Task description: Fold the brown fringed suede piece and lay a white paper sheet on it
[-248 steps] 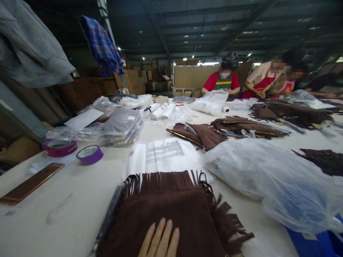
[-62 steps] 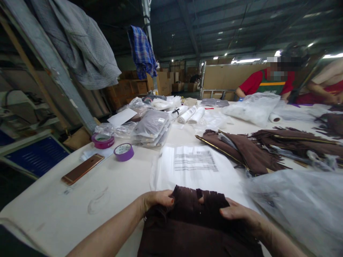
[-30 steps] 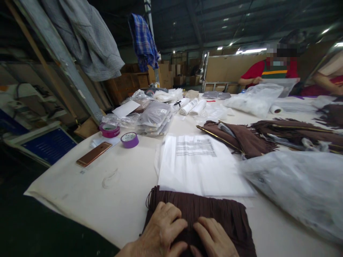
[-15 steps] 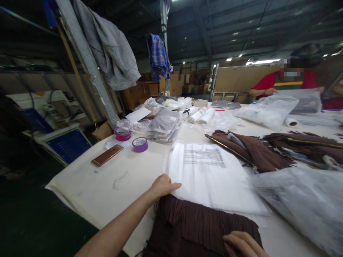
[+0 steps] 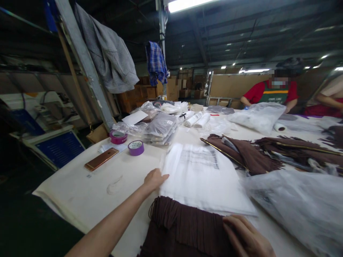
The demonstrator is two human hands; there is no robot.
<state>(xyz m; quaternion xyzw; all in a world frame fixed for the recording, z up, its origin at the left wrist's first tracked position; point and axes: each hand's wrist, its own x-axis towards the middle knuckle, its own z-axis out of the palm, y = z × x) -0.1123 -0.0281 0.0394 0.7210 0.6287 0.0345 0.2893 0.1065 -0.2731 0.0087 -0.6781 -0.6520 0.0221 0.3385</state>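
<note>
A stack of white plastic bags [image 5: 198, 182] with dark print lies flat in front of me. At its left edge is my left hand [image 5: 154, 180], the thumb stretched onto the plastic and the other fingers curled, partly out of sight. Nearest to me is a dark brown fringed fabric piece [image 5: 190, 228], overlapping the near edge of the bags; the bottom of the frame cuts it off. My right hand [image 5: 248, 235] is closed at its upper right corner, with bent fingers over the fringe.
A phone [image 5: 102, 159], purple tape rolls [image 5: 135, 147] and packed plastic bags [image 5: 160, 127] are on the table's left side. Brown fringed pieces with zippers [image 5: 241, 151] and a large clear plastic bag [image 5: 297, 200] are at the right. Across the table works a person in a green apron [image 5: 276, 94].
My right hand has moved from the middle of the fringe to its upper right corner. My left hand stays by the bags' left edge. The whole view has shifted slightly.
</note>
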